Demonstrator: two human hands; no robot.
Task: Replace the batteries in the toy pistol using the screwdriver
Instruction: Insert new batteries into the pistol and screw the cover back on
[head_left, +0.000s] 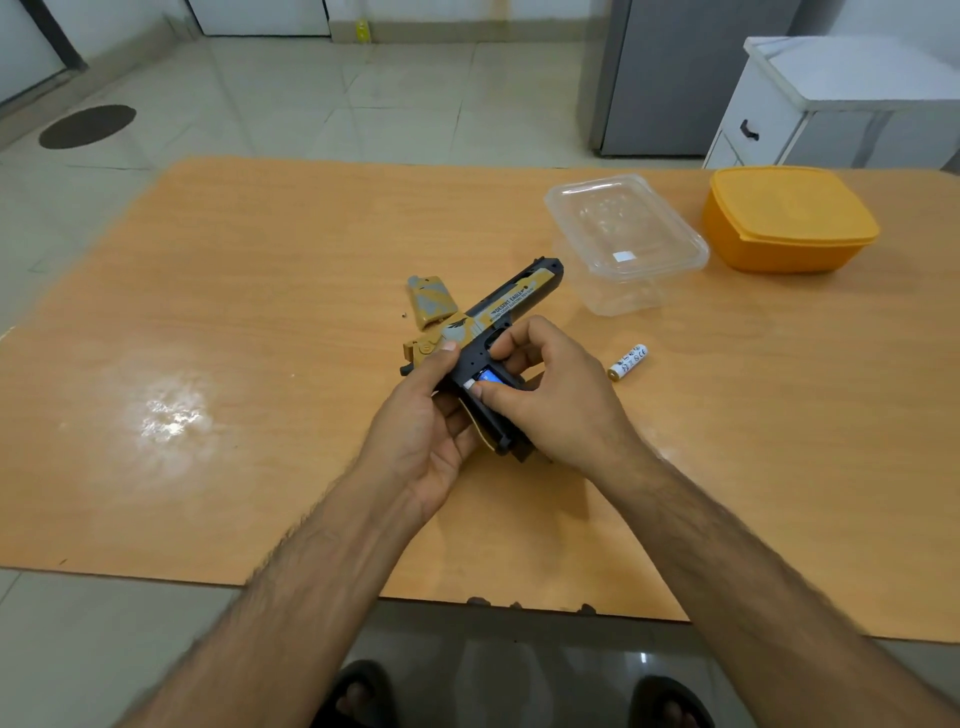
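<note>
While left hand (426, 415) grips toy pistol (498, 322) | right hand (550, 395) fingers press blue battery (489, 375), seemingly half-seated.

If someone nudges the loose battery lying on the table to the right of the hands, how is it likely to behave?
The loose battery is a smooth cylinder lying on its side, so it would probably roll. The table looks flat and glossy, offering little to stop it. Being small, it likely lifts easily with a fingertip pinch.

Table (260, 260) glossy wood-grain laminate; toy pistol (511, 301) matt plastic; container (626, 244) clear plastic.
</note>
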